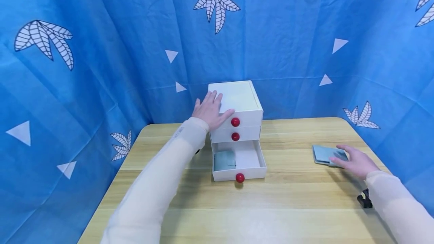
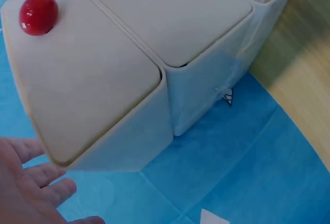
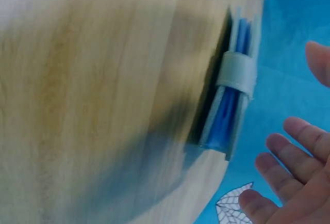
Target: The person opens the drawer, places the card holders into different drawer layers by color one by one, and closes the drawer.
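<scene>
A white three-drawer box [image 1: 237,97] with red knobs stands at the back middle, its bottom drawer [image 1: 251,173] pulled out. Inside that drawer, on the left, lies a pale blue-green wallet [image 1: 224,160]. My left hand [image 1: 211,110] rests with spread fingers on the box's top left front edge. A second pale blue wallet [image 1: 322,153], closed by a strap [image 3: 237,72], lies on the table to the right. My right hand [image 1: 360,163] is just over its right end, fingers extended and thumb apart, and overlaps it in the head view.
The wooden table [image 1: 288,206] has a rounded back right corner. Blue patterned curtain [image 1: 278,40] hangs close behind the box and along both sides. A small black object [image 1: 364,199] shows under the right wrist.
</scene>
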`<state>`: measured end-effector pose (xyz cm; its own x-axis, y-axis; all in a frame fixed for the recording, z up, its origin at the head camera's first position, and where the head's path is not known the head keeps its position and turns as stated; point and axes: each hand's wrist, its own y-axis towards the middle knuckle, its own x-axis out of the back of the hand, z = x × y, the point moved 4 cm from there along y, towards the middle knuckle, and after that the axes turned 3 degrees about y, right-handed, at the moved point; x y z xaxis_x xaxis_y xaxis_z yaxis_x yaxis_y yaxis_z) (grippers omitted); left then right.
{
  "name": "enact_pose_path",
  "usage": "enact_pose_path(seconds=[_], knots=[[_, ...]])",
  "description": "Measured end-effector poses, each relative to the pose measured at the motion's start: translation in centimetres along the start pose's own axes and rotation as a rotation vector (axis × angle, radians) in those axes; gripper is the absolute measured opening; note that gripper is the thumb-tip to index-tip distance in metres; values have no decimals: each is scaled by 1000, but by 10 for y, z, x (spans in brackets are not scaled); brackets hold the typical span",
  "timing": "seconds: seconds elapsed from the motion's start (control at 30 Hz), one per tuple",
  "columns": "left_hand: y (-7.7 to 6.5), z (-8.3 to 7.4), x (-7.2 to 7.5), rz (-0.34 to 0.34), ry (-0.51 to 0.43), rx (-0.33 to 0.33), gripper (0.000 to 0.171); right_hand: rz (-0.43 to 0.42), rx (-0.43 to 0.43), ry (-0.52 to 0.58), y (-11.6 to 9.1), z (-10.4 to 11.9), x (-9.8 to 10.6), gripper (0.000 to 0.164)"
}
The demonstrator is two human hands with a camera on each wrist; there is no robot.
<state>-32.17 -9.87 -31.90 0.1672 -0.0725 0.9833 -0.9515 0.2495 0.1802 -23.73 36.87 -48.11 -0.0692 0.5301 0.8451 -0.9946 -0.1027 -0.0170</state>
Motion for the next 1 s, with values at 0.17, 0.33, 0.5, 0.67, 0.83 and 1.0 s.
enact_pose_path(seconds=[0.17,0.33,0.5,0.67,0.83,1.0], knots=[[7,-5,-12,54,-5,2,87,17,-6,-8,9,-9,-13,87],[9,-6,-21,100,4,27,84,38,0,-52,15,-14,-25,91],[12,-7,-22,116,9,39,81,41,17,-84,18,-18,-27,91],[12,-9,-19,108,5,54,80,43,38,-110,21,-21,-25,90],[10,-10,-19,89,-11,57,79,41,24,-117,22,-22,-24,89],[9,-9,-22,86,-16,57,79,33,-1,-119,20,-21,-24,88]])
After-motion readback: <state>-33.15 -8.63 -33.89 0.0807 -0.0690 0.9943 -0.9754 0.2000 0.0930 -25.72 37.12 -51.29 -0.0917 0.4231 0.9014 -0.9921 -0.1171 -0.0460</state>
